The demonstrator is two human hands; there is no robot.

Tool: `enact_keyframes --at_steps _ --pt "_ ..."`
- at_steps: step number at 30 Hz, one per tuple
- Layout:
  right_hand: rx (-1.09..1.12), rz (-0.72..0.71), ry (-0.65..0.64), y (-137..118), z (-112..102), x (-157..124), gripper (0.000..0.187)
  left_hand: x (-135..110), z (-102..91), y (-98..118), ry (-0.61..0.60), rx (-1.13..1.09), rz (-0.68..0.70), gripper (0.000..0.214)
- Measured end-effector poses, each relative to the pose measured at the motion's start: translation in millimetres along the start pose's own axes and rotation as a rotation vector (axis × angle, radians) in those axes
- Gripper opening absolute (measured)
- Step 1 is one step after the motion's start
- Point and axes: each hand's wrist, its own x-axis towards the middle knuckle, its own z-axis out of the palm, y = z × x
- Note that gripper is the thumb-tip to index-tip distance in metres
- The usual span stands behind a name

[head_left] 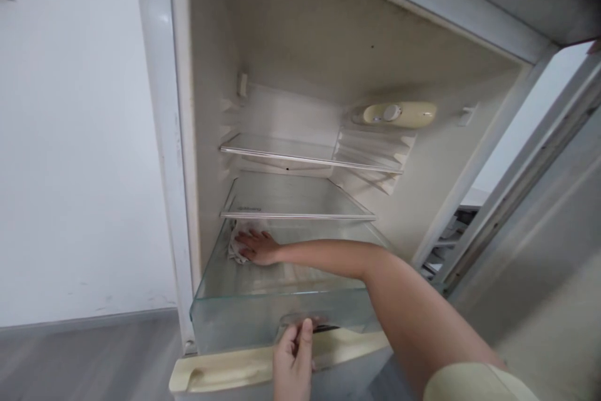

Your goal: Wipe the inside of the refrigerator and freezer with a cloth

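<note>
My right hand (260,248) reaches into the fridge's clear drawer (235,319), its fingers spread over a crumpled white cloth (235,251). It presses the cloth down at the drawer's back left. At the drawer's front, my left hand (295,354) is closed around the handle area in the middle, thumb pointing up. Part of that grip is hidden by the hand itself. The drawer is pulled partly out and looks bare apart from the cloth.
Two glass shelves, an upper one (310,159) and a lower one (300,197), sit above the drawer. A cream control housing (399,114) juts from the right inner wall. Below is a cream-topped drawer front (230,368). The fridge door (539,263) stands open at right.
</note>
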Motion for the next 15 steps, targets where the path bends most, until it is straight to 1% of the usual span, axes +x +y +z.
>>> enact_keyframes --at_steps 2,4,6,10,12,13,15 --pt "-0.047 0.055 -0.017 18 -5 1 0.061 1 -0.6 -1 -0.004 -0.003 -0.017 0.066" --pt "-0.049 0.151 -0.021 44 -12 -14 0.063 2 -1.3 -1 -0.013 -0.001 -0.014 0.065" --pt "-0.047 0.28 0.017 74 -19 -42 0.062 1 -1.7 0 -0.022 0.007 -0.007 0.063" --pt "-0.056 0.551 0.114 131 -34 -116 0.057 0 -1.8 2 -0.027 0.013 0.019 0.059" --pt "-0.059 0.649 0.15 148 -38 -140 0.056 -1 -1.8 1 -0.02 0.007 0.035 0.056" --pt "-0.061 0.689 0.169 151 -39 -146 0.056 -1 -1.8 0 -0.018 0.006 0.04 0.056" --pt "-0.09 0.759 0.261 149 -37 -143 0.052 0 -2.0 -1 -0.022 0.012 0.051 0.054"
